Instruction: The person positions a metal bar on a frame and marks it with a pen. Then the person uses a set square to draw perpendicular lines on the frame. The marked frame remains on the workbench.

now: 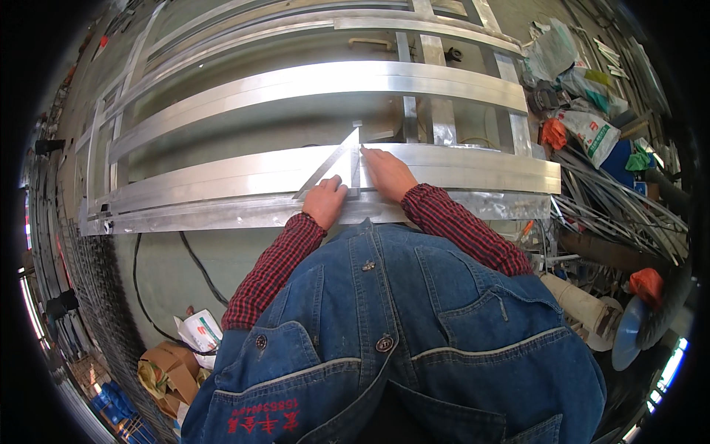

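A metal triangle square (355,164) lies across a wide, shiny aluminium profile (244,176) in front of me. One straight side of the square crosses the profile, and its slanted side runs down to the left. My left hand (324,203) grips the square's near edge, fingers bent over it. Just right of the upright side rests my right hand (389,175), its fingers drawn together. A small dark tip shows at those fingertips, too small to name. A second, duller metal bar (200,216) runs along the near side of the profile.
More aluminium bars (318,78) lie across long supports (436,66) beyond my hands. Bags (588,137) and a heap of thin metal strips (621,207) are at the right. Black cables (194,259) and a cardboard box (170,374) lie on the lower left.
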Tool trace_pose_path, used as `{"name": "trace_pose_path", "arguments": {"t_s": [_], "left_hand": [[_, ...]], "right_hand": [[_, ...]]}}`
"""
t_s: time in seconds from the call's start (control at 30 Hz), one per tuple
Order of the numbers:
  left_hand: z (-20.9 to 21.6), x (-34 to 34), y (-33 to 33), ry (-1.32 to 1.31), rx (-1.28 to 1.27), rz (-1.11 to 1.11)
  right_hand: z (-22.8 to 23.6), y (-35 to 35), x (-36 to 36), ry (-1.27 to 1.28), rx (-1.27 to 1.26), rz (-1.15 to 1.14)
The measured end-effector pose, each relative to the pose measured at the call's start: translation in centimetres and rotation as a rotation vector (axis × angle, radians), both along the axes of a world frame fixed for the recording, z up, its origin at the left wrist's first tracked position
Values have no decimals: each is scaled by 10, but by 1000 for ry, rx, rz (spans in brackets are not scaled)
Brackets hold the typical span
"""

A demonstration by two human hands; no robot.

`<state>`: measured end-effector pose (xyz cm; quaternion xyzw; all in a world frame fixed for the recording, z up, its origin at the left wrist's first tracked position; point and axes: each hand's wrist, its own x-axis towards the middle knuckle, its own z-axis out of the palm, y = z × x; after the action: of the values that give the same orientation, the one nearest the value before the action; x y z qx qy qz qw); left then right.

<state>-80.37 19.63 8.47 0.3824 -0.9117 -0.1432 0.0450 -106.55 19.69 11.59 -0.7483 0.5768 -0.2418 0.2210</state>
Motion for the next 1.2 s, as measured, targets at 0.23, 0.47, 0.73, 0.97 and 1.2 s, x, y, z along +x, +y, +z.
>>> {"name": "trace_pose_path", "arguments": {"t_s": [0.23, 0.47, 0.73, 0.97, 1.2], "left_hand": [[-2, 0, 1, -9, -8, 5], [2, 0, 2, -20, 22, -3], [1, 6, 6, 13, -10, 45], [7, 55, 9, -35, -34, 129], [7, 66, -9, 34, 20, 65]], "right_hand": [[-6, -5, 2, 43, 14, 63], [13, 39, -11, -30, 227, 248], [30, 70, -28, -263, 423, 179], [28, 81, -22, -396, 391, -17], [22, 83, -1, -395, 359, -149]]}}
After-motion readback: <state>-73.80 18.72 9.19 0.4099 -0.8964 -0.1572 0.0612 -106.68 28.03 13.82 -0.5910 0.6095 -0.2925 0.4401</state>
